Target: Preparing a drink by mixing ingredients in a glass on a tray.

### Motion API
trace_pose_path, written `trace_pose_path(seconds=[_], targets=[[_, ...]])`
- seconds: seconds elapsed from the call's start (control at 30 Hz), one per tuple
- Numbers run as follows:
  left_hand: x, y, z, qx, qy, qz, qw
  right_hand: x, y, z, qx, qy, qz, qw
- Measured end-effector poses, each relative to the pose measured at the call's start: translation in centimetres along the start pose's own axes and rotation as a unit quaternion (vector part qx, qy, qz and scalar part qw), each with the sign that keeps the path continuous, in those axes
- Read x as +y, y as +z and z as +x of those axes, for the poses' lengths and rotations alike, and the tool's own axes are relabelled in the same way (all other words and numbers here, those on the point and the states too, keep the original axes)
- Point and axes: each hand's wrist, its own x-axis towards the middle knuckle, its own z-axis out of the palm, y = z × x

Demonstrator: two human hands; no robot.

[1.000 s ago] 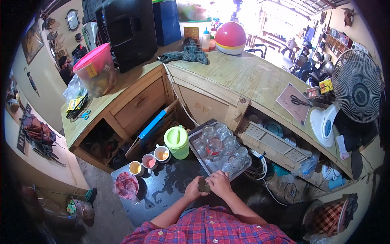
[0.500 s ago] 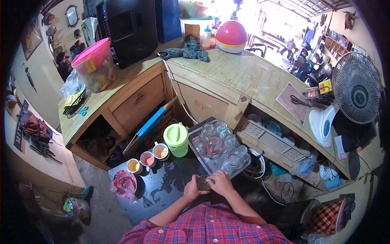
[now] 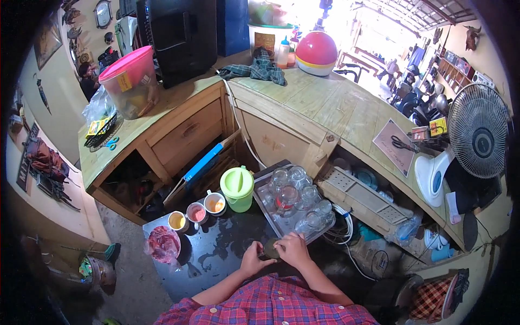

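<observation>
both hands meet over a small dark round thing (image 3: 271, 248) at the near edge of the dark wet counter (image 3: 216, 260), just below the tray of upturned glasses (image 3: 295, 200). left hand (image 3: 252, 260) is curled, fingertips pinching the round thing's left side; right hand (image 3: 292, 249) is cupped over its top and right, fingers closed on it. can't tell what the thing is, too small, mostly hidden; could be a lid or small cup.

step in hand, my read: working the small thing between both hands, maybe twisting or opening it, right in front of the body. next move likely needs a firm two-hand grip kept low over the counter, clear of the tray corner that sits touching-close to the right hand.

around: green lidded pitcher (image 3: 237, 188) left of the tray, three small cups (image 3: 196, 212) with coloured contents in a row, pink bag (image 3: 162, 244) at the counter's left end.
</observation>
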Motion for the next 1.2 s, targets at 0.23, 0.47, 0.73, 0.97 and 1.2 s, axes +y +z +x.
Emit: trace_pose_path(seconds=[0.23, 0.47, 0.73, 0.97, 1.2], targets=[[-2.0, 0.3, 0.2, -0.074, -0.034, 0.018, 0.997, -0.5, 0.1, 0.0, 0.029, -0.011, -0.053, 0.998], [-2.8, 0.5, 0.3, -0.084, -0.036, 0.026, 0.995, -0.1, 0.1, 0.3, 0.02, -0.008, -0.013, 1.0], [-1.8, 0.1, 0.4, -0.088, -0.038, 0.038, 0.995, -0.1, -0.1, 0.8, 0.023, 0.0, -0.033, 0.999], [-2.7, 0.5, 0.6, -0.1, -0.057, 0.028, 0.993, 0.7, 0.3, 0.9, 0.01, -0.007, 0.019, 1.0], [-2.3, 0.4, 0.6, -0.102, -0.055, 0.018, 0.993, 0.8, 0.0, 0.6, 0.0, -0.027, -0.004, 1.0]])
